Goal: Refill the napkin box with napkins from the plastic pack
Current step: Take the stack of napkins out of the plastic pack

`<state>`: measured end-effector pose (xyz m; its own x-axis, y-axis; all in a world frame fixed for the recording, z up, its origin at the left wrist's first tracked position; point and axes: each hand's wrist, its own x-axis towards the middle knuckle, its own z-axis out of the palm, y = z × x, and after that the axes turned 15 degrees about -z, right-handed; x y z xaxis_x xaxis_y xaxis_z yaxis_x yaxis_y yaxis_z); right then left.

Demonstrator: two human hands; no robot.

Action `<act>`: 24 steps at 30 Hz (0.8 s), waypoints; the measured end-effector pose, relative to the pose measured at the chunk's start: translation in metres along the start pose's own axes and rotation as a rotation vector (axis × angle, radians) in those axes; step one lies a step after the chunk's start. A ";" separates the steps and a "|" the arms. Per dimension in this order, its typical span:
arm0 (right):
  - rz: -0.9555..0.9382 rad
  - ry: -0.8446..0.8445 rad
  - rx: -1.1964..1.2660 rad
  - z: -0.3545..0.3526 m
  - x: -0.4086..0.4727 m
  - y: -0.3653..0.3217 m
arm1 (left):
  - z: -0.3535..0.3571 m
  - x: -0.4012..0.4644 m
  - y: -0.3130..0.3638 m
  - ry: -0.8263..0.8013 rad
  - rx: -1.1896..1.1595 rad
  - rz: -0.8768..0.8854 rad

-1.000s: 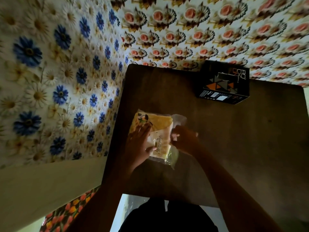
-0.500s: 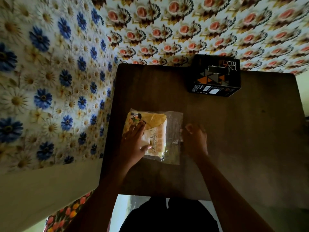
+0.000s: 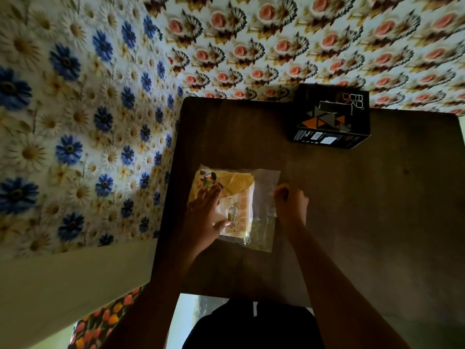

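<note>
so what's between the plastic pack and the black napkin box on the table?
Nothing: in the head view only bare dark tabletop lies between the plastic pack and the napkin box.

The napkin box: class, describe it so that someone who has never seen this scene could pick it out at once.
Start at the dark wooden table set against the flowered walls. Near its far edge stands the napkin box, away from both hands. It is the only black carton, printed with orange and grey triangles, unlike the clear plastic pack.
</note>
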<state>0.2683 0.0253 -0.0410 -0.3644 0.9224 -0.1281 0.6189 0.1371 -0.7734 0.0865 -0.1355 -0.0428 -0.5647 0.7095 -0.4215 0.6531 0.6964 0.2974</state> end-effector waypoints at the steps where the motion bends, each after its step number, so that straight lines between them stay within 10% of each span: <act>1: -0.002 0.019 0.010 -0.001 0.000 0.001 | 0.000 0.000 0.001 0.001 0.003 -0.001; 11: -0.016 0.118 -0.065 -0.009 0.000 -0.010 | 0.001 0.000 0.005 0.010 -0.010 -0.015; 19: 0.389 -0.072 1.214 -0.027 -0.012 -0.026 | 0.000 -0.001 0.005 0.039 -0.042 0.013; 24: 0.534 -0.207 0.886 -0.007 -0.015 -0.012 | -0.002 -0.002 0.004 0.077 -0.226 0.005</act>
<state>0.2712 0.0119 -0.0258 -0.3577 0.6939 -0.6249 0.0351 -0.6587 -0.7516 0.0893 -0.1336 -0.0385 -0.6043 0.7131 -0.3555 0.5313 0.6931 0.4872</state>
